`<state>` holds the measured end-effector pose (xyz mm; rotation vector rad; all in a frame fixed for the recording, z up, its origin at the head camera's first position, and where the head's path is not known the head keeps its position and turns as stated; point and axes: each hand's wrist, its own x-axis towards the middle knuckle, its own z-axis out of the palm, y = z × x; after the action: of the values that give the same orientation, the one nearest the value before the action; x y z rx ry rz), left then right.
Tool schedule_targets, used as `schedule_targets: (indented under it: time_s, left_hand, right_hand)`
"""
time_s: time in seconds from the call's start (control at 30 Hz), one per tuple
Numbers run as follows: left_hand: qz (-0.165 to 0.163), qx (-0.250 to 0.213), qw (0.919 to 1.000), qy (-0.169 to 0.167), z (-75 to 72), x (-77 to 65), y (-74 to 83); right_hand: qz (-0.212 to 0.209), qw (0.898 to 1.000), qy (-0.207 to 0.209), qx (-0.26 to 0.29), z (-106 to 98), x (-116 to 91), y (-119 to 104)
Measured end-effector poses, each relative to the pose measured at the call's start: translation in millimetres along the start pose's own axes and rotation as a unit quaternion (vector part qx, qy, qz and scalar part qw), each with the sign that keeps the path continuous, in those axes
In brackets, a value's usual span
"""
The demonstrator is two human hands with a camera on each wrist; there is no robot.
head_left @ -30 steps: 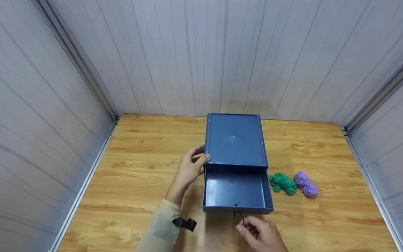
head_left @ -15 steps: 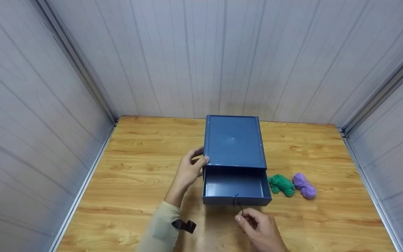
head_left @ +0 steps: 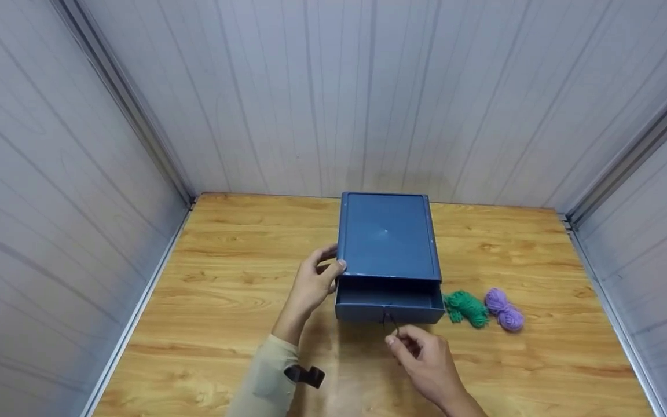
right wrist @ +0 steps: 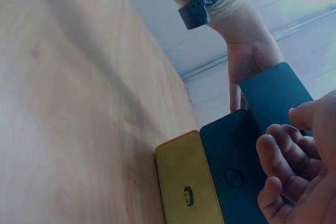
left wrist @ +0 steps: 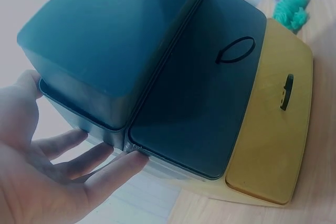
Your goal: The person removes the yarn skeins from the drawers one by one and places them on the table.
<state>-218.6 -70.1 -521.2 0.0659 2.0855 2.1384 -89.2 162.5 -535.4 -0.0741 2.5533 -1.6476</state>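
Note:
A blue drawer cabinet (head_left: pixel 385 231) stands mid-table, its top drawer (head_left: pixel 362 314) partly pulled out and bare in the visible part. My right hand (head_left: pixel 426 359) pinches the black cord loop (head_left: pixel 392 322) at that drawer's front. Against the cabinet's left side, near the front corner, rests my left hand (head_left: pixel 310 286), thumb at the top edge. In the left wrist view, its extended fingers (left wrist: pixel 113 179) touch the cabinet's side. Below the top drawer are a closed blue drawer (left wrist: pixel 194 93) with a black loop and a closed yellow drawer (left wrist: pixel 268 145) with a black pull.
Right of the cabinet lie a green yarn skein (head_left: pixel 466 308) and a purple yarn skein (head_left: pixel 504 310), close together. Pale panel walls (head_left: pixel 333 98) enclose the wooden table (head_left: pixel 223 301) at the back and sides. A black strap (head_left: pixel 304 375) sits on the left sleeve.
The top drawer has slid inward, away from the person, with the right hand moving along at its cord. The left hand stays at the cabinet's side. The yarn lies as before.

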Motion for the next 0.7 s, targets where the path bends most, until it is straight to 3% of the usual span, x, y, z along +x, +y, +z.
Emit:
schedule_targets:
  time_s: [0.7]
  left_hand:
    - [-0.001, 0.002, 0.9999, -0.012, -1.4, -0.2, 0.0]
  right_hand:
    - [-0.014, 0.999, 0.042, 0.015, 3, 37, 1]
